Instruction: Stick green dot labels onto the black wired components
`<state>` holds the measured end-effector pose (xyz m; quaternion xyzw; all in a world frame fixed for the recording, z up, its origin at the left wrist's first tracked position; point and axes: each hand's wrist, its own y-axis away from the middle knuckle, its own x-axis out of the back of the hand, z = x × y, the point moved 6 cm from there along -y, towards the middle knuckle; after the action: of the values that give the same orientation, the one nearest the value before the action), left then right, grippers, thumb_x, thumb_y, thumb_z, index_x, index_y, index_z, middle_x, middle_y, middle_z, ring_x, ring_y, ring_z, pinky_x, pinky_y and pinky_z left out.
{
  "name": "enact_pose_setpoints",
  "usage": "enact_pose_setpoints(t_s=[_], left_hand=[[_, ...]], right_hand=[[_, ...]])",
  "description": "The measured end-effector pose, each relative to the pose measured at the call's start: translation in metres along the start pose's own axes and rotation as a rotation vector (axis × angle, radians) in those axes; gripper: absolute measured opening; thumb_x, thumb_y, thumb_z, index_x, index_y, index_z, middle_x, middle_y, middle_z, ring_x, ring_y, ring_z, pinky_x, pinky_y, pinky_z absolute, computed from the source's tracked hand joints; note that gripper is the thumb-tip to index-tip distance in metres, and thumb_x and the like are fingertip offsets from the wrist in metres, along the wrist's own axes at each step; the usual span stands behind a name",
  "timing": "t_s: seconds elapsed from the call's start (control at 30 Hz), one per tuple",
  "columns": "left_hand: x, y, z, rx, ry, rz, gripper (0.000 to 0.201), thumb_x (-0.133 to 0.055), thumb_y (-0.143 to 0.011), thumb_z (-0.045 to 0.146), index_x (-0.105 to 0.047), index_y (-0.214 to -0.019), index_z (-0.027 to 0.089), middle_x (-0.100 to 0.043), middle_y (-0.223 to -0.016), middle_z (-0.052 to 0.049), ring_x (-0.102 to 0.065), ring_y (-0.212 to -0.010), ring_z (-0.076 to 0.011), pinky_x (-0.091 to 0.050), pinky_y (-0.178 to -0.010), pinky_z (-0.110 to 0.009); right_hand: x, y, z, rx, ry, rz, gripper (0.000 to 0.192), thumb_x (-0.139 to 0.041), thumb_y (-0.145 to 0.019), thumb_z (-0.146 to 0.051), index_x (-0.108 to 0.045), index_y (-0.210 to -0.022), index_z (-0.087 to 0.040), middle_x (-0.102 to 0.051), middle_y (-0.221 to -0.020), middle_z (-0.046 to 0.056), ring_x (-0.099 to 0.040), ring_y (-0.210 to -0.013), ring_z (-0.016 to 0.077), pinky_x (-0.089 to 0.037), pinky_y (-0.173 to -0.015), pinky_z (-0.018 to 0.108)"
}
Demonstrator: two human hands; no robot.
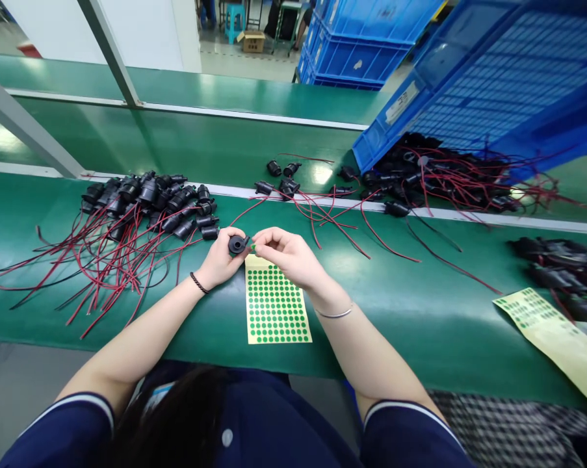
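Note:
My left hand is wrapped round a small black pump, its round end facing up. Close beside it, my right hand pinches a green dot sticker between thumb and forefinger, near the pump's side. Whether the sticker touches the pump I cannot tell. Beneath my hands lies a pale yellow sheet bearing rows of green round stickers; my right hand covers part of its top edge.
On the left, black pumps with red and black wires form a heap. A tilted blue crate spills more pumps at the right. Another sticker sheet lies far right. A metal post stands at left.

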<state>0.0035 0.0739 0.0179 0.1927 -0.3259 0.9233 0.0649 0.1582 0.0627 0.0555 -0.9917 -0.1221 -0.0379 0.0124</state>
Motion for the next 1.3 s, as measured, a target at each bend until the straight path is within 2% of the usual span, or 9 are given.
enact_pose_setpoints(t_s=[0.17,0.27,0.4,0.53,0.67,0.73,0.83,1.03,1.3], left_hand=[[0.001,0.002,0.005,-0.063,-0.052,0.061,0.031,-0.062,-0.087,0.018,-0.044,-0.113,0.022,-0.059,-0.104,-0.005,-0.062,-0.093,-0.0168,-0.052,-0.084,-0.033],[-0.003,0.004,0.005,-0.037,-0.059,0.062,0.035,-0.061,-0.085,0.015,-0.043,-0.115,0.022,-0.058,-0.107,-0.006,-0.062,-0.096,-0.0178,-0.053,-0.085,-0.034],[-0.005,0.004,0.008,-0.015,-0.044,0.055,0.032,-0.059,-0.086,0.014,-0.043,-0.112,0.022,-0.058,-0.104,-0.005,-0.062,-0.093,-0.0166,-0.053,-0.084,-0.033],[-0.003,0.002,0.011,-0.006,-0.066,0.051,0.032,-0.061,-0.087,0.017,-0.043,-0.113,0.021,-0.057,-0.104,-0.005,-0.062,-0.094,-0.0168,-0.052,-0.085,-0.033],[0.001,0.000,0.012,-0.048,-0.101,0.060,0.033,-0.058,-0.085,0.013,-0.043,-0.114,0.021,-0.056,-0.103,-0.005,-0.061,-0.094,-0.0164,-0.051,-0.084,-0.033],[0.004,-0.001,0.011,-0.070,-0.106,0.071,0.034,-0.057,-0.084,0.011,-0.042,-0.113,0.021,-0.055,-0.103,-0.004,-0.061,-0.094,-0.0162,-0.051,-0.083,-0.032],[0.005,-0.002,0.010,-0.089,-0.110,0.067,0.038,-0.056,-0.080,0.009,-0.043,-0.114,0.021,-0.055,-0.104,-0.004,-0.060,-0.093,-0.0161,-0.051,-0.083,-0.032],[0.003,-0.003,0.007,-0.106,-0.118,0.031,0.041,-0.055,-0.078,0.006,-0.042,-0.113,0.021,-0.055,-0.104,-0.004,-0.060,-0.094,-0.0165,-0.051,-0.083,-0.033],[0.001,-0.002,0.006,-0.147,-0.134,0.006,0.042,-0.055,-0.078,0.007,-0.041,-0.115,0.022,-0.054,-0.104,-0.004,-0.058,-0.095,-0.0162,-0.050,-0.084,-0.032]], right_hand=[[-0.009,-0.002,-0.007,0.329,0.192,0.291,0.030,-0.064,-0.085,-0.032,-0.055,-0.112,-0.023,-0.061,-0.118,0.010,-0.062,-0.108,0.0215,-0.055,-0.087,0.038],[-0.018,0.004,-0.009,0.539,0.394,0.346,0.046,-0.063,-0.086,-0.026,-0.047,-0.128,-0.023,-0.055,-0.128,0.014,-0.060,-0.112,0.0240,-0.056,-0.087,0.041],[-0.013,0.006,-0.006,0.612,0.477,0.445,0.051,-0.059,-0.087,-0.021,-0.041,-0.135,-0.025,-0.054,-0.130,0.015,-0.061,-0.110,0.0255,-0.056,-0.087,0.045],[0.001,0.003,-0.007,0.522,0.402,0.483,0.037,-0.059,-0.087,-0.023,-0.052,-0.124,-0.025,-0.056,-0.126,0.013,-0.060,-0.111,0.0251,-0.056,-0.087,0.044],[0.000,-0.006,0.002,0.221,0.051,0.219,0.016,-0.067,-0.084,-0.035,-0.063,-0.093,-0.022,-0.062,-0.117,0.010,-0.062,-0.109,0.0226,-0.058,-0.084,0.038],[-0.006,-0.009,0.008,0.064,-0.132,0.091,0.020,-0.072,-0.080,-0.039,-0.065,-0.084,-0.020,-0.064,-0.112,0.008,-0.064,-0.101,0.0207,-0.057,-0.086,0.038],[-0.012,-0.010,0.014,-0.061,-0.254,0.011,0.027,-0.078,-0.074,-0.042,-0.066,-0.074,-0.019,-0.067,-0.105,0.007,-0.064,-0.095,0.0186,-0.055,-0.091,0.039],[-0.011,-0.011,0.016,-0.095,-0.180,0.036,0.027,-0.081,-0.070,-0.041,-0.068,-0.072,-0.018,-0.071,-0.097,0.005,-0.064,-0.092,0.0179,-0.049,-0.097,0.039],[-0.009,-0.010,0.015,-0.084,-0.069,0.075,0.023,-0.075,-0.071,-0.038,-0.067,-0.077,-0.017,-0.071,-0.084,0.004,-0.064,-0.079,0.0161,-0.053,-0.082,0.034]])
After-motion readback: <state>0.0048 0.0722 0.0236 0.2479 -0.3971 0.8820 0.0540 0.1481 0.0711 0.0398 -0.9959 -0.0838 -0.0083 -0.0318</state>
